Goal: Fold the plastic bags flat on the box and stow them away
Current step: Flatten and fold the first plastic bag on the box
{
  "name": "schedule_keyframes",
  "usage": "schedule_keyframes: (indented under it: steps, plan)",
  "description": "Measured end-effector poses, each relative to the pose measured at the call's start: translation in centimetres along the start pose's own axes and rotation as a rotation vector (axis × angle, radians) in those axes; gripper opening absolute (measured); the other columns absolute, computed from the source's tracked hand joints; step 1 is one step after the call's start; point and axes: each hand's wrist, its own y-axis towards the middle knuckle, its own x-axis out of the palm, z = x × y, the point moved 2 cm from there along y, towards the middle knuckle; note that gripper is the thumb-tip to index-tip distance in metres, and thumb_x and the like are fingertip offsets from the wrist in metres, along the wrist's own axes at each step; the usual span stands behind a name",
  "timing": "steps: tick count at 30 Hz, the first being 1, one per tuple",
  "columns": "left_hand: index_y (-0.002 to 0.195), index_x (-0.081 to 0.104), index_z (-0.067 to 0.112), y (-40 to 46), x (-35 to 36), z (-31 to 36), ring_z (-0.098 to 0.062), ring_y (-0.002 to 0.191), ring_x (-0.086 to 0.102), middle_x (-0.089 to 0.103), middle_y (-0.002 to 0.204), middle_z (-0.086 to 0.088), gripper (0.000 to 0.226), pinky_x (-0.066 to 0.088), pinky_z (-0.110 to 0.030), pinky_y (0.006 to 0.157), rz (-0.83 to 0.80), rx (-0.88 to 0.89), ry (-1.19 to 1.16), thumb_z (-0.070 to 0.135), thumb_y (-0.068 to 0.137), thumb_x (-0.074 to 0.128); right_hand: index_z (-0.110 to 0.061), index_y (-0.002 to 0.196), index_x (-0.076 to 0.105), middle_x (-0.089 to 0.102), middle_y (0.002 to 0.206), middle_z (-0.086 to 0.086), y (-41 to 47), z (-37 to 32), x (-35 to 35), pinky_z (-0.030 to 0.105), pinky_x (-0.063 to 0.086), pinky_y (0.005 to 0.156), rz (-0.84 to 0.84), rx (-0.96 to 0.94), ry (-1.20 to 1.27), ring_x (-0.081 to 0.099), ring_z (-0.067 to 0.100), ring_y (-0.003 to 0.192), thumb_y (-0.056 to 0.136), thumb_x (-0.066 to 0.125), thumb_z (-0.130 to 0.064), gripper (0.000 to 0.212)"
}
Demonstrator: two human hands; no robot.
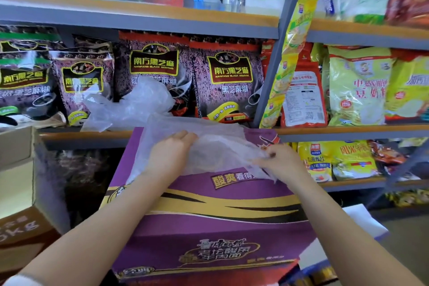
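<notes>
I see L hand (170, 148) flat, fingers straight, pressing clear plastic bag (216, 146) on purple box (209, 223). R hand (278, 160) pinches bag's edge.

Single head cam, close, fwd-down over purple box (209, 223) toward shelves (139, 14).

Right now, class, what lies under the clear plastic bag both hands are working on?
The plastic bag lies on the purple box; its purple lid shows faintly through the film. The box's contents are hidden.
</notes>
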Motion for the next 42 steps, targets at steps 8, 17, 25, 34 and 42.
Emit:
schedule_keyframes:
  steps: [8,17,25,34,42]
  plan:
    - [0.130,0.047,0.012,0.1,-0.6,-1.8,-0.029,0.108,0.057,0.057,0.122,-0.010,0.045,0.047,-0.036,0.074,-0.125,-0.178,0.146,0.000,0.086,0.048,-0.009,0.090,0.063,0.056,0.055,-0.002,-0.6,-0.4,-0.8,0.023,0.052,0.059,-0.401,0.102,1.338,0.055,0.007,0.049,0.082,0.059,-0.023,0.017]
    - [0.135,0.038,0.018,-1.3,-0.3,-3.3,-0.028,0.108,0.057,0.052,0.131,-0.007,0.055,0.047,-0.035,0.083,-0.260,-0.186,0.065,-0.006,0.086,0.040,-0.027,0.117,0.052,0.060,0.100,0.004,1.5,2.8,-2.2,0.024,0.045,0.063,-0.082,-0.037,0.568,0.059,0.012,0.082,0.078,0.058,0.008,0.052]
    - [0.132,0.047,0.020,-3.2,-1.7,-2.8,-0.025,0.099,0.064,0.061,0.123,-0.006,0.042,0.055,-0.039,0.070,-0.132,0.012,0.053,0.008,0.091,0.045,-0.027,0.134,0.043,0.037,0.142,-0.005,-1.1,-4.3,0.8,0.046,0.000,0.115,0.085,-0.587,-0.455,0.025,0.019,0.137,0.085,0.057,-0.028,0.051]
    - [0.122,0.054,0.020,-5.8,-2.4,-3.6,-0.027,0.089,0.068,0.068,0.109,-0.009,0.065,0.056,-0.037,0.058,-0.091,0.021,0.076,-0.012,0.066,0.061,-0.018,0.068,0.060,0.059,0.071,-0.002,-1.4,-6.5,5.7,0.024,0.045,0.043,0.231,-0.869,-0.554,0.059,0.018,0.060,0.049,0.085,-0.003,0.035]
    - [0.138,0.039,0.029,-7.5,-3.0,-7.7,-0.016,0.130,0.042,0.043,0.143,0.003,0.074,0.033,-0.024,0.105,-0.261,-0.133,-0.030,-0.012,0.076,0.042,-0.017,0.076,0.053,0.054,0.079,0.001,0.4,-3.3,4.4,0.027,0.037,0.038,0.181,-0.786,-0.574,0.057,0.022,0.056,0.053,0.079,0.007,0.043]
